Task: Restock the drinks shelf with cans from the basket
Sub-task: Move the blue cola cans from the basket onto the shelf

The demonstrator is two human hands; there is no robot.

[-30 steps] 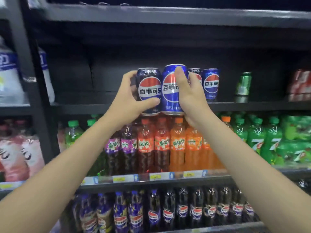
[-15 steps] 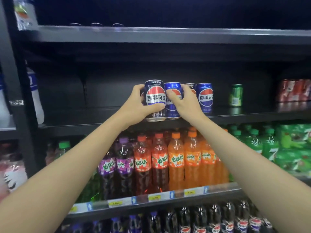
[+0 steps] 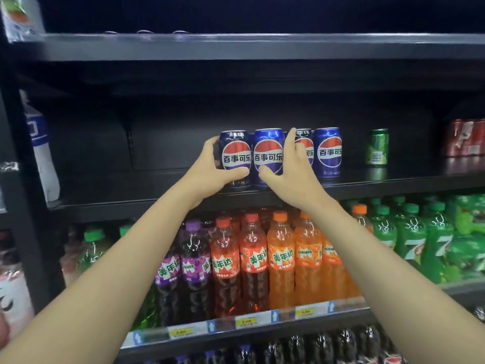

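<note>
Two Pepsi cans stand side by side on the black drinks shelf (image 3: 157, 190). My left hand (image 3: 212, 174) wraps the dark blue can (image 3: 235, 156) from its left, thumb under the label. My right hand (image 3: 291, 174) grips the brighter blue can (image 3: 267, 153) from its right, fingers behind it. Both cans rest upright on the shelf board. Right of my hand stand another dark Pepsi can (image 3: 305, 151), partly hidden, and a blue Pepsi can (image 3: 329, 152). The basket is out of view.
A lone green can (image 3: 377, 147) and red cans (image 3: 465, 139) stand farther right on the same shelf. Its left half is bare up to a white bottle (image 3: 42, 148). Below are rows of purple, red and orange bottles (image 3: 252, 261) and green bottles (image 3: 420, 237).
Both hands moved the two cans from in front of the shelf edge down onto the shelf board, beside the cans standing there. The camera tilted upward.
</note>
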